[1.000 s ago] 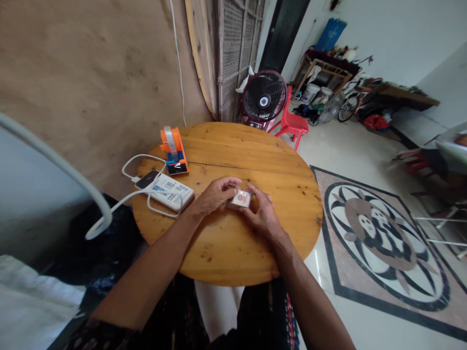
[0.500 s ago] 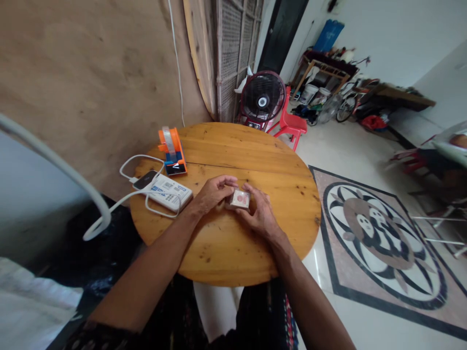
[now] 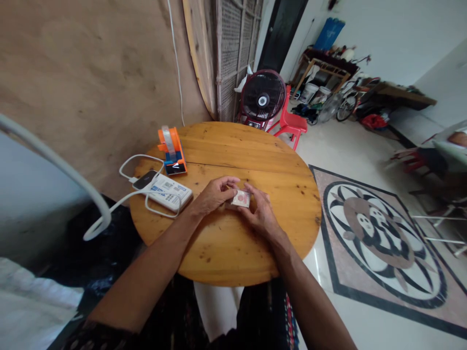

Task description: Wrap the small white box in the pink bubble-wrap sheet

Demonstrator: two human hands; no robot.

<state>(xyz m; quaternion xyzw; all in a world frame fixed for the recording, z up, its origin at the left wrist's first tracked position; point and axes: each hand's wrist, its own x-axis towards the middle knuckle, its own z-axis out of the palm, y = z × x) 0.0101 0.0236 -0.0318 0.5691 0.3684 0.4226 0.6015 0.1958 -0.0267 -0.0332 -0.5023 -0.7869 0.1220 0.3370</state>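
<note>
A small box-like block [image 3: 241, 199] with a pale top and a reddish print sits low over the round wooden table [image 3: 233, 262]; whether it is a pack or a stack I cannot tell. My right hand [image 3: 260, 212] grips it from the right, thumb at the near side and fingers at the far side. From the left, my left hand [image 3: 216, 195] reaches it with bent fingers, and the thumb presses on its left edge. The undersides of my left fingers are hidden.
Left of my hands lie a white box [image 3: 170, 194], a black phone-like device [image 3: 144, 179] and a looped white cable [image 3: 163, 214]. An orange and blue tape dispenser [image 3: 174, 150] stands behind them. Beyond the table are a fan [image 3: 263, 97] and a red chair [image 3: 294, 122].
My left hand has shifted slightly right, and its thumb now lies against the block's left edge. The right hand has stayed nearly still around the block.
</note>
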